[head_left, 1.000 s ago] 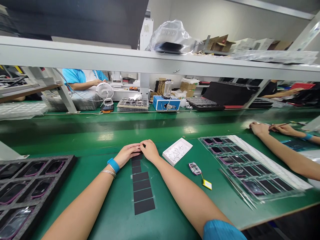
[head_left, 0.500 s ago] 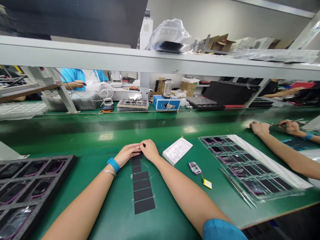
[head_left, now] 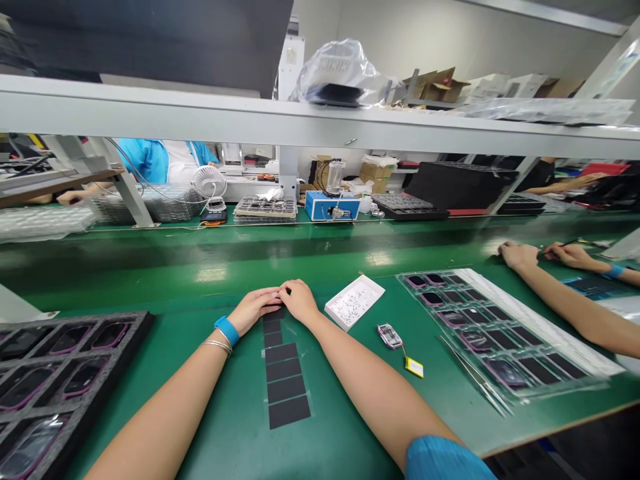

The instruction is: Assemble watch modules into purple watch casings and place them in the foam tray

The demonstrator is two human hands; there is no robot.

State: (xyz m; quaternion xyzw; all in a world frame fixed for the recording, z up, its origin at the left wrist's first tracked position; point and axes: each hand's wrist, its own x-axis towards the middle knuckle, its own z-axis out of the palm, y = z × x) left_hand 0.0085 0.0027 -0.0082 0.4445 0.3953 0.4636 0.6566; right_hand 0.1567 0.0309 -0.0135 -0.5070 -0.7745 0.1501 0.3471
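Observation:
My left hand (head_left: pixel 255 309), with a blue wristband, and my right hand (head_left: pixel 299 300) meet at the far end of a column of black rectangular pieces (head_left: pixel 286 371) laid on the green table. The fingers of both hands are closed and touch each other. A small dark bit shows between the fingertips; what they pinch is mostly hidden. Clear film edges show around the black pieces. Right of my right hand lies a white box (head_left: pixel 355 302) with many tiny parts in it. Beyond it are a small purple-edged device (head_left: pixel 390 336) and a wired yellow battery (head_left: pixel 414 367).
A black foam tray (head_left: pixel 135 347) of purple-rimmed parts lies at left. Tweezers (head_left: pixel 475 377) rest beside a clear plastic tray (head_left: pixel 540 390) at right. A co-worker's hands (head_left: pixel 520 255) work at the far right. A shelf beam (head_left: pixel 320 123) crosses above the table.
My hands stay in the same place. At the right, a co-worker's farther hand has shifted slightly left; the person behind at left has moved an arm down and left.

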